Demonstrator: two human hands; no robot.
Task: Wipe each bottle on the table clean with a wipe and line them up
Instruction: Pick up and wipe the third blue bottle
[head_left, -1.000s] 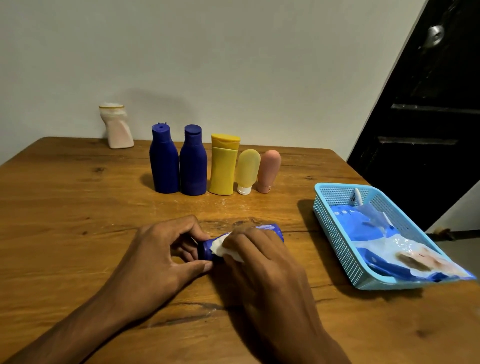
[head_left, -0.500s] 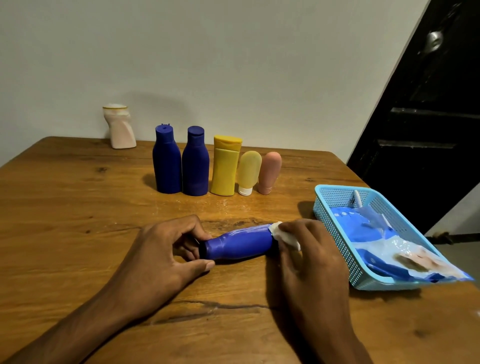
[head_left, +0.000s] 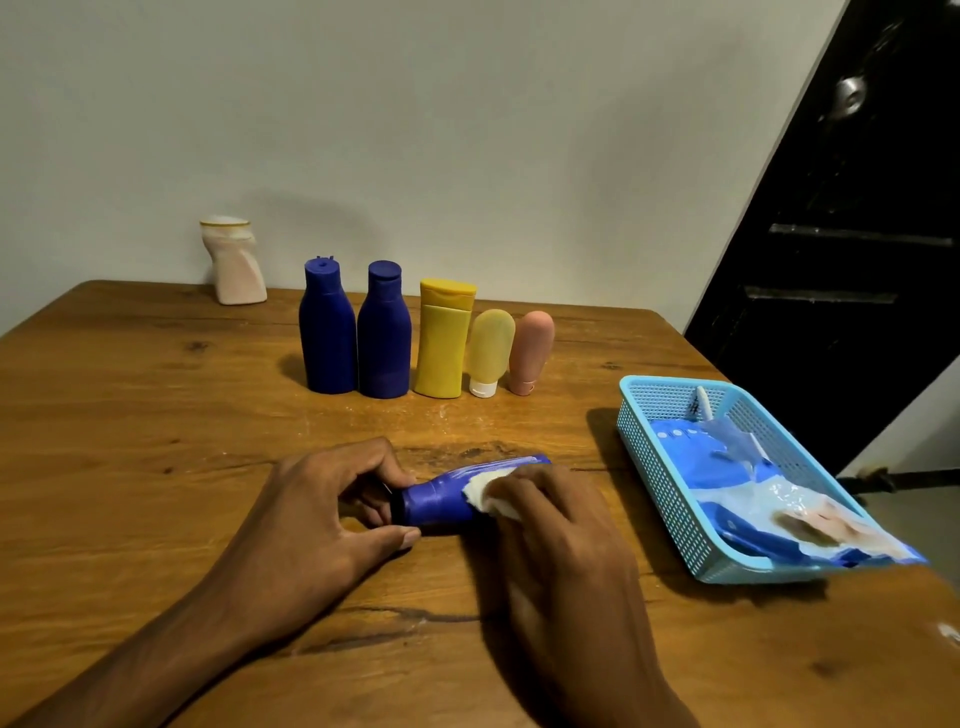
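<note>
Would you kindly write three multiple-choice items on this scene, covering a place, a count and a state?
1. Where is the wipes pack?
A. in the blue basket
B. beside the pale bottle
C. under the left hand

2. How many bottles stand in the close row?
A. three
B. five
C. seven

3. How does the bottle being wiped lie?
A. upright
B. upside down
C. on its side

Answers:
1 A, the pack rests inside the basket.
2 B, two blue, one yellow and two small tubes.
3 C, it lies flat between the left hand and the right hand, which presses the wipe on it.
</note>
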